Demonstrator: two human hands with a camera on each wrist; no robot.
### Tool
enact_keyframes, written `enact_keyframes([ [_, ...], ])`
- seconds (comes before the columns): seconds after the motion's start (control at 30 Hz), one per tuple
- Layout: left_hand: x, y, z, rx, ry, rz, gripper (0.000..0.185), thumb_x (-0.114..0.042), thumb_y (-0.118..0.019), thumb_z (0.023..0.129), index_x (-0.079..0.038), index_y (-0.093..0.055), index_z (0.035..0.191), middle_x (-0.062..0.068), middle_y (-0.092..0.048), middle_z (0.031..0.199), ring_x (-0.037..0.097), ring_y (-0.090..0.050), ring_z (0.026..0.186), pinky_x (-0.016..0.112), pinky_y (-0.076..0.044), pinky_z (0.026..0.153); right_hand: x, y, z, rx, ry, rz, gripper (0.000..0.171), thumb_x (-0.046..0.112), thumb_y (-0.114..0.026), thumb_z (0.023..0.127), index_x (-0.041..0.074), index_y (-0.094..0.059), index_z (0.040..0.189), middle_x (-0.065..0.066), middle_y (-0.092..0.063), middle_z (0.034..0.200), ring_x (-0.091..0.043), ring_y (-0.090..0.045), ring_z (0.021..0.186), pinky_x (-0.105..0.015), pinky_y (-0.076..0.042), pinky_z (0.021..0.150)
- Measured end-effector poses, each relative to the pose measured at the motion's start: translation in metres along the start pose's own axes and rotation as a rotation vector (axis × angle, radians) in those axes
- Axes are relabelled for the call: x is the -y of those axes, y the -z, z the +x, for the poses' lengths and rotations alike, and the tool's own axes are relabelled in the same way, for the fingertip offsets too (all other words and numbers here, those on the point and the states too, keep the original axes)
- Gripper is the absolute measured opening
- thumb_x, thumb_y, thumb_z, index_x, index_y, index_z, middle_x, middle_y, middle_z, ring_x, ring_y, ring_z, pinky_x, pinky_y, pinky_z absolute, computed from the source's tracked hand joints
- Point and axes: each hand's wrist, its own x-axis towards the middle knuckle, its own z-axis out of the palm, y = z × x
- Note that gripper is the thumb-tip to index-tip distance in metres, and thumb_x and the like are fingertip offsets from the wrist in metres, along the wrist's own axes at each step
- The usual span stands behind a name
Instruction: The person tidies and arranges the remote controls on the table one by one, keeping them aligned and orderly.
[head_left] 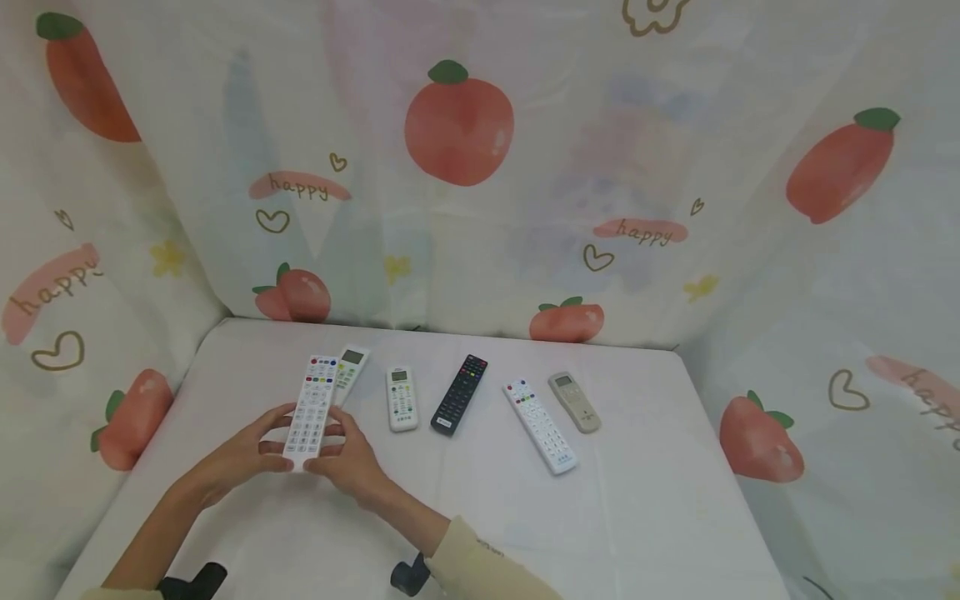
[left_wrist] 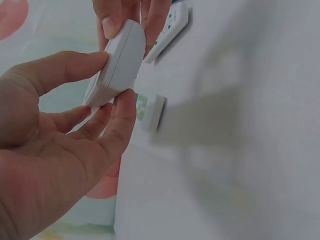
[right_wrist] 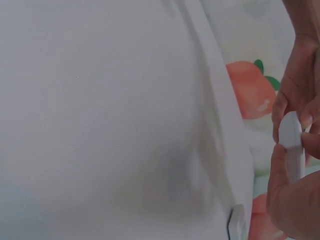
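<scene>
Both hands hold one long white remote control (head_left: 311, 408), raised off the table with its button side toward the head camera. The left hand (head_left: 242, 454) grips its left edge, thumb near the lower end. On the opposite edge, the right hand (head_left: 352, 458) grips it with the thumb at the bottom corner. In the left wrist view the rounded white end of the remote (left_wrist: 122, 60) sits between the left thumb and fingers. Partly hidden behind it, a white remote with a small screen (head_left: 350, 367) lies on the table.
Further right on the white table (head_left: 645, 517) lie a small white remote with a screen (head_left: 402, 400), a black remote (head_left: 459, 395), a long white remote (head_left: 540, 427) and a beige-grey remote (head_left: 574, 402). A fruit-patterned cloth (head_left: 465, 250) surrounds the table's back and sides.
</scene>
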Motion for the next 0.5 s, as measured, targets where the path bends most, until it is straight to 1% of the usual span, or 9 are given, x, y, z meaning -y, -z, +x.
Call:
enact_keyframes([
  [0.17,0.007,-0.003,-0.004,0.011,0.008,-0.023,0.091,-0.005,-0.073,0.086,-0.006,-0.015,0.157,0.029,-0.023,0.154,0.04,-0.054,0.119,0.048,-0.05,0.092,-0.005,-0.005,-0.004,0.006,-0.018,-0.003,0.086,-0.009,-0.074,0.082,0.018,-0.033,0.153,0.003,-0.052,0.118,-0.015,-0.062,0.099,-0.025,-0.054,0.078],
  [0.37,0.014,-0.008,-0.006,0.02,0.02,-0.053,0.093,-0.002,-0.073,0.083,-0.003,-0.015,0.156,0.03,-0.023,0.153,0.045,-0.046,0.127,0.045,-0.051,0.093,-0.01,-0.009,-0.01,-0.005,-0.019,-0.017,0.088,-0.01,-0.074,0.081,0.017,-0.032,0.154,0.003,-0.052,0.117,-0.013,-0.062,0.096,-0.024,-0.054,0.076],
  [0.5,0.018,-0.01,-0.008,0.017,0.019,-0.048,0.093,0.001,-0.072,0.082,-0.002,-0.015,0.155,0.031,-0.024,0.152,0.046,-0.044,0.129,0.044,-0.05,0.093,-0.014,-0.012,-0.012,-0.013,-0.024,-0.032,0.087,-0.009,-0.075,0.081,0.016,-0.033,0.153,0.003,-0.052,0.116,-0.012,-0.062,0.097,-0.023,-0.054,0.075],
])
